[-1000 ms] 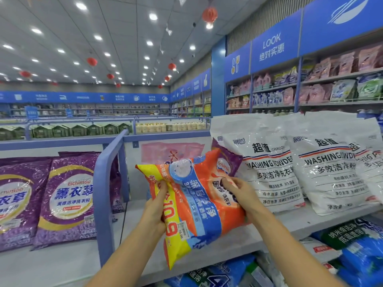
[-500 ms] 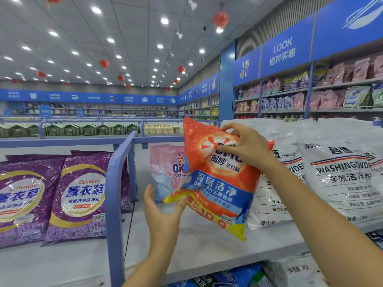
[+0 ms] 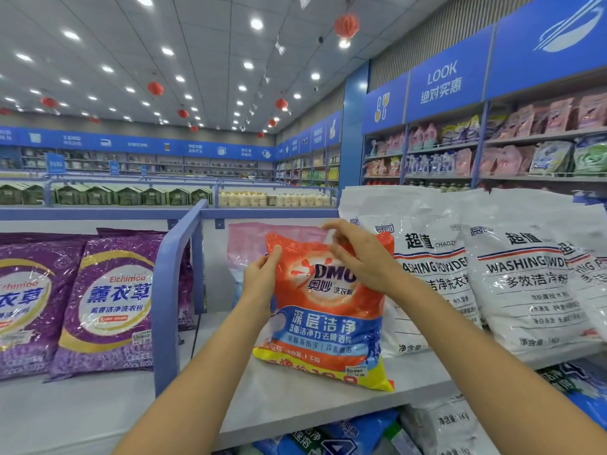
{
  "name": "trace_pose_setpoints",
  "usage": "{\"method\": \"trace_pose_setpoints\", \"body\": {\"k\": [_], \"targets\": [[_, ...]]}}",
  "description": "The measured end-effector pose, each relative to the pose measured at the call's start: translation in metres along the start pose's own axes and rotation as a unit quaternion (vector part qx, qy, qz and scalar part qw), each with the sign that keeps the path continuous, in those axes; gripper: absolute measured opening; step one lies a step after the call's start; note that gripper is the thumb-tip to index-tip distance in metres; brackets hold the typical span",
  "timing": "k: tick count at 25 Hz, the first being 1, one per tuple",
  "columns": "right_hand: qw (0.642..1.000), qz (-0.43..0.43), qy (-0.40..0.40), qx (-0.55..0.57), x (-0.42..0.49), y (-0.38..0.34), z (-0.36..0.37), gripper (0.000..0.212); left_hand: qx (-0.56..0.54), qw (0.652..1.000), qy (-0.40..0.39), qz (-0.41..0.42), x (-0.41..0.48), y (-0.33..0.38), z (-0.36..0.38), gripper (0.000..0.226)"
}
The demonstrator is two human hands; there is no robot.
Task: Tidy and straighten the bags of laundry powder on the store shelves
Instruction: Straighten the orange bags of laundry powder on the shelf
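An orange plastic bag of laundry powder, banded in blue and edged in yellow at its foot, is stood upright on the grey shelf, with its base set near the front edge. Its upper left edge is gripped by the left hand, the thumb laid on the front and the fingers curled behind. The crumpled top edge near the right corner is pinched by the narrowly closed fingers of the right hand. A pale pink bag is seen just behind it, partly hidden. White washing-powder bags are ranged just beside it on the right; whether the nearest is touched cannot be told. To the left, beyond a blue metal divider, purple bags are propped upright in the neighbouring bay.
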State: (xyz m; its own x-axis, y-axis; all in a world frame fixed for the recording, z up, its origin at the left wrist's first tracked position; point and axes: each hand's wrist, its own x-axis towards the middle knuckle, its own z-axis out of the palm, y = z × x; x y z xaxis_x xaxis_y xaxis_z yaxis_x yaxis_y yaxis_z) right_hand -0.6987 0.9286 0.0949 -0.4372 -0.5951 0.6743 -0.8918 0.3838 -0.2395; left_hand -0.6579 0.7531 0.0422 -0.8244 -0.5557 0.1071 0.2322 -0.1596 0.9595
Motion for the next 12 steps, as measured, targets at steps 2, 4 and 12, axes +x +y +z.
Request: {"method": "trace_pose_setpoints", "body": {"k": [2, 4, 12], "targets": [[0.996, 0.002, 0.053, -0.074, -0.002, 0.011, -0.007, 0.032, -0.014, 0.999, -0.007, 0.029, 0.0, 0.002, -0.003, 0.017], [0.986, 0.06, 0.071, -0.139, -0.005, 0.027, -0.021, 0.041, -0.048, 0.997, -0.023, 0.064, -0.007, 0.004, -0.003, 0.012], [0.968, 0.153, 0.19, 0.062, -0.009, 0.042, -0.024, 0.041, 0.042, 0.965, 0.094, 0.242, -0.019, 0.007, -0.008, 0.018]]}}
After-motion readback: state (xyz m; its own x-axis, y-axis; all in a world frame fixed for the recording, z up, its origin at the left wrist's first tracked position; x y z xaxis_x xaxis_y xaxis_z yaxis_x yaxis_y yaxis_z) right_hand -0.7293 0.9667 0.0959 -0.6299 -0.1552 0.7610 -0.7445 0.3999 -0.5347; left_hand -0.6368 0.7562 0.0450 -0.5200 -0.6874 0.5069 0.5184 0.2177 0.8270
